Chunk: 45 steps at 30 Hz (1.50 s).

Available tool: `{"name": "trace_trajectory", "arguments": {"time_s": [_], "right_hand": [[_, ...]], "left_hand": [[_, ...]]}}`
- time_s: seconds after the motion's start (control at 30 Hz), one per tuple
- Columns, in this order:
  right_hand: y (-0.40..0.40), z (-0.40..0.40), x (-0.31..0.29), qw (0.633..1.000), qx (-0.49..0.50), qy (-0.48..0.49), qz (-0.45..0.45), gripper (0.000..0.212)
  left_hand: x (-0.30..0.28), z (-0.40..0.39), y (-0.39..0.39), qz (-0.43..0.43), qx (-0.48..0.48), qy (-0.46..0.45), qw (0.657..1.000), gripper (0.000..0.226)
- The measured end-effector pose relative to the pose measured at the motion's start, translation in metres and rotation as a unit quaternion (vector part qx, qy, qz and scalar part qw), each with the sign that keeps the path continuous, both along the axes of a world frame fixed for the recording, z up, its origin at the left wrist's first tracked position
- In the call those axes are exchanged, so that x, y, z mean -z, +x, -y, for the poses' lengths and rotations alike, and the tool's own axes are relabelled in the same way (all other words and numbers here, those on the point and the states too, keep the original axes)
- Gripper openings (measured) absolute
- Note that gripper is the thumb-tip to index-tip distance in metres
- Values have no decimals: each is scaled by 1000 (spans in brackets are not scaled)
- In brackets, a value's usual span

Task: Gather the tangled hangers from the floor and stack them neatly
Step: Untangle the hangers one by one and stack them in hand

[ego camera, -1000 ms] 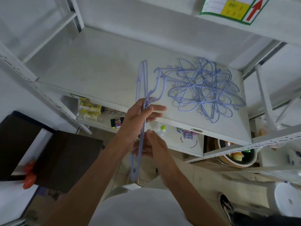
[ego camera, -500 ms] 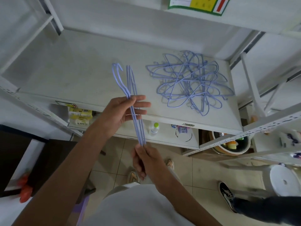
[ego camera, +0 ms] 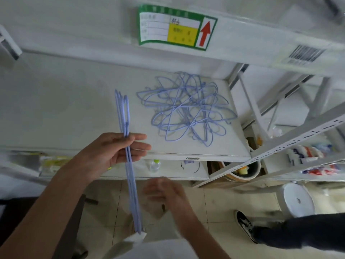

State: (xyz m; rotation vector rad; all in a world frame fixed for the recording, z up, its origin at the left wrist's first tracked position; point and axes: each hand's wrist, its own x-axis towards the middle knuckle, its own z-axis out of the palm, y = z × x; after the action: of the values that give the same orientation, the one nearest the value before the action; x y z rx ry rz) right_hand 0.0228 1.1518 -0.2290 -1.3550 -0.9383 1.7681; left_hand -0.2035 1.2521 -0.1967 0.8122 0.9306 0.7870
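My left hand (ego camera: pixel 113 152) grips a thin bundle of lilac wire hangers (ego camera: pixel 128 171), aligned edge-on and held upright, hooks up over the white shelf (ego camera: pixel 65 113). Their lower ends reach down to my shirt. My right hand (ego camera: pixel 164 195) is blurred, just right of the bundle's lower part, apart from it, fingers loosely curled and holding nothing. A tangled pile of lilac hangers (ego camera: pixel 186 111) lies on the shelf to the right of the held bundle.
A shelf beam with a green label (ego camera: pixel 175 28) runs overhead. A slanted perforated rack upright (ego camera: pixel 280 146) stands at right. Below it are a bowl (ego camera: pixel 240 171), a white stool (ego camera: pixel 296 200) and another person's leg and shoe (ego camera: pixel 246 225) on the tiled floor.
My right hand has let go of the bundle's lower end and moved right. The left hand keeps the hangers, now held more upright. The camera has tilted up toward the shelf.
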Motion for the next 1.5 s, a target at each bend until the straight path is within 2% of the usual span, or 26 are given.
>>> {"name": "trace_trajectory", "arguments": {"time_s": [0.1, 0.23, 0.3, 0.4, 0.53, 0.67, 0.73, 0.8, 0.93, 1.07, 1.13, 1.23, 1.3, 1.37, 1.43, 1.5], "right_hand": [[34, -55, 5, 997, 19, 32, 67, 32], [77, -149, 21, 976, 27, 44, 210, 22], [94, -200, 32, 951, 46, 30, 306, 18], [118, -259, 44, 901, 91, -7, 424, 29], [129, -298, 58, 892, 87, -31, 442, 42], [121, -308, 60, 875, 94, -21, 475, 37], [118, -308, 53, 878, 103, -4, 467, 29], [113, -303, 43, 880, 106, 27, 462, 28], [97, -282, 10, 861, 70, 121, 489, 28], [84, -258, -21, 882, 64, 199, 423, 24], [79, -246, -35, 871, 42, 246, 423, 35], [76, -231, -51, 852, -7, 275, 445, 24], [77, -221, -58, 827, -34, 288, 482, 19], [79, -206, -63, 777, -68, 309, 545, 21], [81, -191, -65, 699, -104, 341, 620, 23], [81, -178, -70, 594, -143, 393, 688, 21]], "left_hand": [[-1, -3, 5, -19, 10, -5, 1000, 34], [2, -5, 9, -20, 33, -10, 999, 35], [5, -6, 13, -22, 26, -20, 999, 34], [7, -4, 20, -29, 15, -42, 999, 35], [9, 0, 26, -35, -6, -47, 998, 35], [3, 4, 32, -47, -38, -53, 997, 35], [-2, 6, 30, -56, -45, -40, 997, 36], [-10, 8, 26, -62, -53, -26, 996, 36], [-29, 9, 10, -60, -69, -7, 996, 36], [-47, 13, -4, -49, -60, 23, 997, 35], [-54, 18, -7, -53, -51, 34, 997, 34], [-59, 26, -10, -65, -41, 55, 996, 33], [-60, 32, -14, -66, -51, 65, 994, 34], [-61, 37, -22, -70, -94, 81, 990, 34], [-63, 41, -37, -81, -158, 108, 978, 33], [-67, 41, -57, -91, -185, 131, 970, 32]]}}
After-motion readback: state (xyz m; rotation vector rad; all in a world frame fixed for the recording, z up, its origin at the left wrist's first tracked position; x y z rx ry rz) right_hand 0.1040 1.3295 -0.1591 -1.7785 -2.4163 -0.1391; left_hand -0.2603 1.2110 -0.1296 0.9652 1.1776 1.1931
